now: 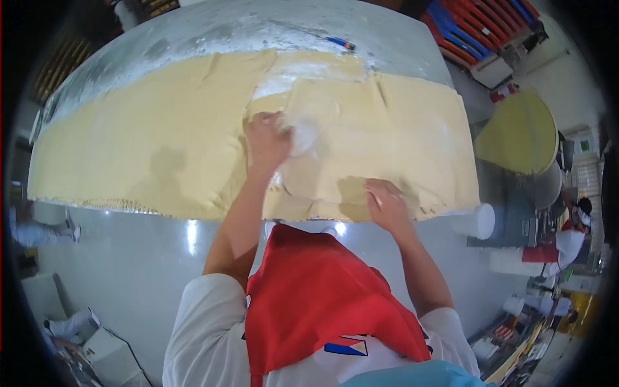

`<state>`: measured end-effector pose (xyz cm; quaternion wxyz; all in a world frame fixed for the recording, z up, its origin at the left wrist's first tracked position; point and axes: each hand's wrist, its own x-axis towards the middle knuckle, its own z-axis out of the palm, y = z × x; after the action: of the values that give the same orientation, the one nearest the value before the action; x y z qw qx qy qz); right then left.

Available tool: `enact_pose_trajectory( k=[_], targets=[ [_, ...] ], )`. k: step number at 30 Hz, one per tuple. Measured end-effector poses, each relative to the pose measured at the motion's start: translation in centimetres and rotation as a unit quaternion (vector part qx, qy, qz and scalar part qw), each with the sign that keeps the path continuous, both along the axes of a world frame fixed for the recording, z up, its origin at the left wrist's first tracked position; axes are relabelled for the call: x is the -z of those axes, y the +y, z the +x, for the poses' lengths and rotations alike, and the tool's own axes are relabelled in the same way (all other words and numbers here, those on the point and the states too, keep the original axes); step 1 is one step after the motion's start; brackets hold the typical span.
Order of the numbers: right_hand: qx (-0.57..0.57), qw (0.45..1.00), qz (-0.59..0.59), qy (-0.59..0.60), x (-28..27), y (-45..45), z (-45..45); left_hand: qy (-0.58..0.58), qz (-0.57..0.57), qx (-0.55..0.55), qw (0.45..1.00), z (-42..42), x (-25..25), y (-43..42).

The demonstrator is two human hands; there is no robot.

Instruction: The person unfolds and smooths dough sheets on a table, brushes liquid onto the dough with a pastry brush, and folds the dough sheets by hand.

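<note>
A wide sheet of pale yellow dough covers much of the floured table, with overlapping layers and folds near its middle. Over the gap between the dough's left and right parts is my left hand, its fingers bent and smeared by motion. Just right of it a blurred white patch shows above the dough; whether it is flour or an object I cannot tell. My right hand is at the dough's near edge on the right, fingers loosely bent and thumb apart, with nothing visible in it.
A knife-like tool with a blue handle lies on the far floured tabletop. At right are stacked red and blue trays, a yellow-green rounded sheet and a white bucket. Other people appear at both sides.
</note>
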<state>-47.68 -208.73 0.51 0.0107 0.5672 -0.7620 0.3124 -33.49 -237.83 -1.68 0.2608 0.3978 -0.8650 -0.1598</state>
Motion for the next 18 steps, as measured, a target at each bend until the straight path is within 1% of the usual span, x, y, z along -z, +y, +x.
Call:
enact_pose_trajectory(
  k=[1, 2, 3, 4, 5, 7, 8, 9, 10, 11, 13, 14, 15, 16, 17, 18],
  targets=[
    [-0.011, 1.0, 0.001, -0.001, 0.2, 0.6, -0.3, 0.009, -0.032, 0.019, 0.999, -0.6, 0.0, 1.3],
    [0.008, 1.0, 0.023, -0.007, 0.6, 1.2, -0.5, 0.018, -0.064, 0.038, 0.997, -1.4, 0.1, 2.5],
    [0.03, 0.998, 0.046, -0.011, 0.8, 1.3, -0.4, -0.027, -0.09, 0.067, 0.993, -1.8, 0.6, 2.8],
    [0.022, 0.999, 0.047, -0.007, 0.6, 0.9, -0.1, -0.069, -0.115, 0.097, 0.986, -2.3, 0.7, 2.7],
    [0.027, 0.998, 0.052, 0.006, 0.2, 0.5, 0.0, -0.063, -0.112, 0.089, 0.988, -2.4, 0.7, 2.5],
    [0.031, 0.998, 0.058, 0.024, -0.3, -0.4, -0.1, -0.183, -0.046, 0.166, 0.968, -2.8, 0.5, 2.1],
    [0.036, 0.999, 0.033, 0.0, -0.1, -1.0, -0.3, -0.182, -0.044, 0.166, 0.968, -3.2, 0.5, 2.1],
    [0.042, 0.999, 0.007, -0.026, -0.1, -1.6, 0.0, -0.191, -0.084, 0.174, 0.962, -3.6, 1.1, 2.2],
    [0.043, 0.999, 0.008, -0.026, -0.1, -2.1, 0.3, -0.201, -0.125, 0.182, 0.954, -3.8, 1.6, 2.2],
    [0.053, 0.998, 0.007, -0.028, -0.2, -2.7, 0.8, -0.2, -0.125, 0.185, 0.954, -3.8, 2.1, 1.7],
    [0.066, 0.997, 0.008, -0.025, -0.3, -3.6, 1.3, -0.107, -0.027, 0.107, 0.988, -4.3, 1.9, 0.6],
    [0.063, 0.998, 0.009, -0.023, -0.3, -3.9, 1.4, -0.009, 0.028, 0.045, 0.999, -4.1, 2.0, -0.8],
    [0.062, 0.998, 0.011, -0.022, -0.4, -4.0, 1.6, 0.087, 0.085, -0.017, 0.992, -2.8, 1.0, -2.4],
    [0.067, 0.997, 0.013, -0.022, -0.5, -4.1, 1.5, 0.133, 0.127, -0.068, 0.981, -1.1, 0.5, -3.8],
    [0.079, 0.996, 0.022, -0.029, -0.7, -4.2, 1.4, 0.177, 0.168, -0.118, 0.963, 0.3, 0.5, -5.1],
    [0.091, 0.995, 0.032, -0.038, -0.8, -4.3, 1.3, 0.174, 0.171, -0.113, 0.963, 1.4, 0.8, -5.4]
  ],
)
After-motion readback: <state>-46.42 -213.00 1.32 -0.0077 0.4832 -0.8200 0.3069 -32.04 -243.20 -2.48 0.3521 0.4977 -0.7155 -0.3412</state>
